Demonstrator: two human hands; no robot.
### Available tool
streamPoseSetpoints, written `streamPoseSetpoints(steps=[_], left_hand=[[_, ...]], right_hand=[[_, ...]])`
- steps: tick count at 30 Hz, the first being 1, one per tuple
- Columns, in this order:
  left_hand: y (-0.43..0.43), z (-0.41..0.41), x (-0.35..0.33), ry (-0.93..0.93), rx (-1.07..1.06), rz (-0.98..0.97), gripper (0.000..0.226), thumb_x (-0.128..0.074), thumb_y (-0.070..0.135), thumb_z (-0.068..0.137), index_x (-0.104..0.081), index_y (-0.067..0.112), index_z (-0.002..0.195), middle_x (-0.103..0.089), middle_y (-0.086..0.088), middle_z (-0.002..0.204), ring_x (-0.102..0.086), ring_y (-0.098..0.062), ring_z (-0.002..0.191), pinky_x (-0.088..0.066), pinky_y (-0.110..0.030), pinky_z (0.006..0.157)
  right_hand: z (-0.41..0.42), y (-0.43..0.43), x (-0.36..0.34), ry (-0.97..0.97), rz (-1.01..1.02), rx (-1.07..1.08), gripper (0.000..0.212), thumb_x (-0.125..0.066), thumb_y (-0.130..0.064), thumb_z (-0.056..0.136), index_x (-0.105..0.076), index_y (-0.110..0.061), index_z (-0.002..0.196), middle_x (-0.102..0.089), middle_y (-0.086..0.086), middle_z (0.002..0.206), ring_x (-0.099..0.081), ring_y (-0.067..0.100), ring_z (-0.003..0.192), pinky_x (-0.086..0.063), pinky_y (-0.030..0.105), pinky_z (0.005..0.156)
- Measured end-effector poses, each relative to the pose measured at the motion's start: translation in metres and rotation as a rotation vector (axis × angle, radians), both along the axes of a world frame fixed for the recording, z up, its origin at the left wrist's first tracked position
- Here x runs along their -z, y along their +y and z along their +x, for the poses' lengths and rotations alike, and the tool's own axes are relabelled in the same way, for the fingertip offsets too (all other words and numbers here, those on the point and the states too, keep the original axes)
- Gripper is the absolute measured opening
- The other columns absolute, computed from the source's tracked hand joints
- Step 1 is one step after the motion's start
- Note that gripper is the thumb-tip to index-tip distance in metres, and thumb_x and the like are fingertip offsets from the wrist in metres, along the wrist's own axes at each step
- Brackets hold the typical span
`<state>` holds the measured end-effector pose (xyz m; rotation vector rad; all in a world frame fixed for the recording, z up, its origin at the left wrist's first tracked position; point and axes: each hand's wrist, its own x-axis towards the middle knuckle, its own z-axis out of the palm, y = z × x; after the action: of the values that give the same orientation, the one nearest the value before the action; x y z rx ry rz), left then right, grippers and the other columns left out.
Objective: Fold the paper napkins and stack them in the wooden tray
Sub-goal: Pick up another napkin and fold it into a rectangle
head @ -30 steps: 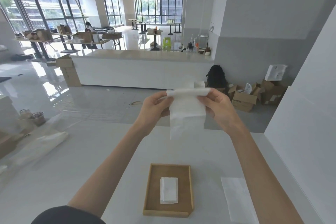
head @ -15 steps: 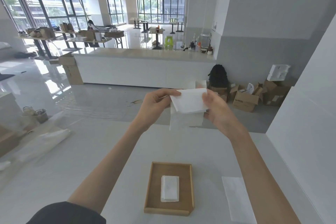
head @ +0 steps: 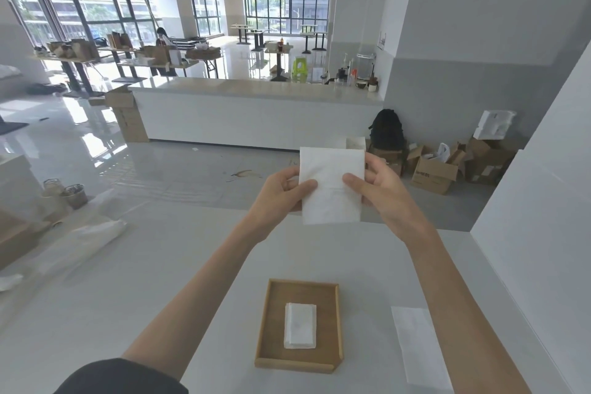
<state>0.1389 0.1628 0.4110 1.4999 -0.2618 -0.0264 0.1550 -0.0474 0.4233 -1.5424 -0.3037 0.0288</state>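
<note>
A white paper napkin (head: 332, 184), folded over on itself, is held up in the air above the white table. My left hand (head: 281, 193) pinches its left edge and my right hand (head: 380, 190) pinches its right edge, thumbs on the near face. Below, near the table's front, a shallow wooden tray (head: 271, 323) holds a small stack of folded napkins (head: 300, 325) in its middle. To the right of the tray an unfolded napkin (head: 415, 345) lies flat on the table, partly hidden by my right forearm.
The white table (head: 160, 281) ends at a white wall (head: 543, 249) on the right. A clear plastic bag (head: 83, 240) and cups (head: 67, 195) sit at the table's far left. Beyond are a long counter, boxes and a backpack on the floor.
The napkin's upper half has been folded down over the lower half, so it now forms a shorter double rectangle. Both hands have dropped slightly and grip its sides.
</note>
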Motion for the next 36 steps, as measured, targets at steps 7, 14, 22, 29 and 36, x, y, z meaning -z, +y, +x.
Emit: streamPoseSetpoints(steps=[7,14,22,29,36], left_hand=[[-0.004,0.002,0.001,0.013,-0.069,0.031,0.024,-0.066,0.017,0.096,-0.065,0.007,0.118,-0.078,-0.014,0.097,-0.077,-0.025,0.087,-0.062,-0.036,0.078],[-0.006,0.004,0.005,0.041,-0.138,0.031,0.028,-0.072,0.020,0.091,-0.064,0.001,0.110,-0.078,-0.007,0.081,-0.075,-0.021,0.073,-0.062,-0.035,0.070],[-0.004,0.005,0.003,0.032,-0.117,0.028,0.016,-0.065,0.022,0.097,-0.065,0.007,0.101,-0.077,-0.008,0.082,-0.073,-0.020,0.068,-0.059,-0.030,0.064],[0.005,0.007,0.007,0.011,0.003,0.000,0.016,-0.059,0.013,0.100,-0.062,0.009,0.115,-0.077,-0.013,0.093,-0.073,-0.025,0.077,-0.059,-0.035,0.070],[0.009,0.004,0.009,-0.004,0.074,-0.071,0.027,-0.050,0.000,0.101,-0.074,0.012,0.099,-0.077,-0.001,0.099,-0.070,-0.018,0.087,-0.058,-0.030,0.075]], right_hand=[[0.001,-0.001,0.008,0.003,0.042,0.041,0.045,-0.068,-0.016,0.094,-0.052,-0.019,0.137,-0.078,0.005,0.110,-0.075,0.025,0.102,-0.060,0.035,0.083],[0.000,0.000,0.008,-0.047,-0.038,0.015,0.046,-0.069,-0.013,0.093,-0.053,-0.020,0.136,-0.078,0.007,0.109,-0.076,0.026,0.096,-0.061,0.040,0.082],[0.002,0.002,0.012,-0.071,-0.030,0.071,0.041,-0.066,-0.018,0.096,-0.052,-0.018,0.134,-0.079,0.009,0.102,-0.077,0.027,0.093,-0.062,0.040,0.079],[0.003,-0.006,0.015,-0.010,0.036,0.004,0.033,-0.063,-0.010,0.097,-0.057,-0.023,0.126,-0.079,0.007,0.104,-0.075,0.024,0.098,-0.061,0.036,0.081],[0.004,-0.009,0.018,-0.007,0.029,-0.011,0.032,-0.052,0.005,0.098,-0.071,-0.017,0.084,-0.076,0.004,0.115,-0.071,0.023,0.106,-0.058,0.037,0.081]])
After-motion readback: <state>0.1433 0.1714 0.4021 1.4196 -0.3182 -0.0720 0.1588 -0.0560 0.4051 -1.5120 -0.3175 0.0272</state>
